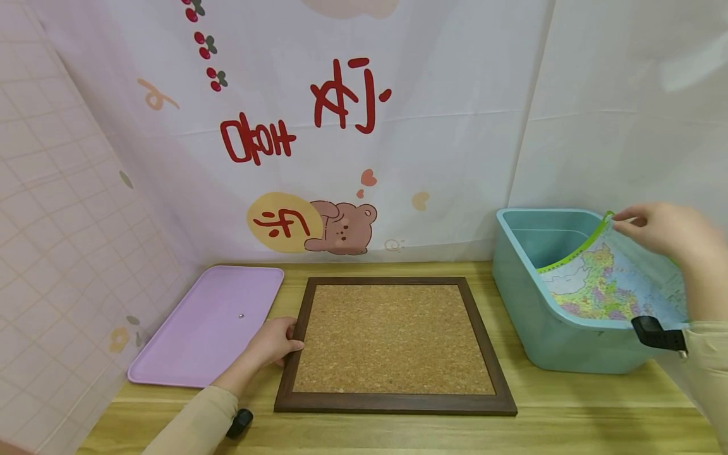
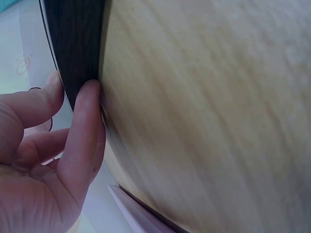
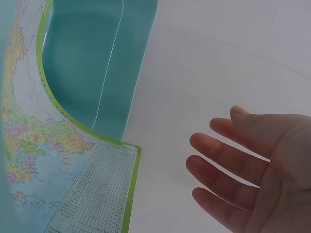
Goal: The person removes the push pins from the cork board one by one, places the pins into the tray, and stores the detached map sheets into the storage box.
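Observation:
A cork board (image 1: 398, 341) with a dark wooden frame lies on the table in front of me. My left hand (image 1: 275, 341) grips the left side of its frame, which passes between thumb and fingers in the left wrist view. To the right, a printed map (image 1: 603, 284) with a green border sits bent inside a blue-green bin (image 1: 520, 309). Over the bin, my right hand (image 1: 665, 227) is at the map's upper corner in the head view. From the right wrist, that hand's loosely spread fingers (image 3: 218, 179) show apart from the map's green-edged corner.
A purple tray (image 1: 193, 335) lies left of the board, with a small shiny piece (image 1: 241, 315) on it. Behind the table hangs a white printed cloth (image 1: 443, 158). The wooden table (image 1: 398, 436) runs along the front of the board.

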Available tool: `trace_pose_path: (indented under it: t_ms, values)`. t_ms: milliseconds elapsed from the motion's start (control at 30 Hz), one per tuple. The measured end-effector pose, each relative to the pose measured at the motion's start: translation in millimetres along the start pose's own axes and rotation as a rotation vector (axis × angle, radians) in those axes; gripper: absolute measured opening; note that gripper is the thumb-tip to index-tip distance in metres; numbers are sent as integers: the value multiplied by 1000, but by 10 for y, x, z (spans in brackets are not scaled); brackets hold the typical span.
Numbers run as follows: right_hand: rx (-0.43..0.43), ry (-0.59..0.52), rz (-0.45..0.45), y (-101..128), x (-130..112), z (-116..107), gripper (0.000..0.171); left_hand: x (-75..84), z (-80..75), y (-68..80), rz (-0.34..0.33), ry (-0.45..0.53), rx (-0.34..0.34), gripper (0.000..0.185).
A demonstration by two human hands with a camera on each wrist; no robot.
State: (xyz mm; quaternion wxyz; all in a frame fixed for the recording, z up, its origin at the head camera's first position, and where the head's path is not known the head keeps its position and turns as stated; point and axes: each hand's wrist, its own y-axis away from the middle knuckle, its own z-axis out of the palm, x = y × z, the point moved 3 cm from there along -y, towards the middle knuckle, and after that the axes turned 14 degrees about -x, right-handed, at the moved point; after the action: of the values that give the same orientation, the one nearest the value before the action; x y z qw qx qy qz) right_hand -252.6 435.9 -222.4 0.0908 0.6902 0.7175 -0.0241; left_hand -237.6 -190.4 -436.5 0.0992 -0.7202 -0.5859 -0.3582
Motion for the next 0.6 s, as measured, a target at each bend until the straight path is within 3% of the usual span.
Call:
trace_pose_path:
  t_ms: [600]
  values:
    - [-4,-7,-90,170,-418,107,50,2,1,-3,-3,-11,-6,24]
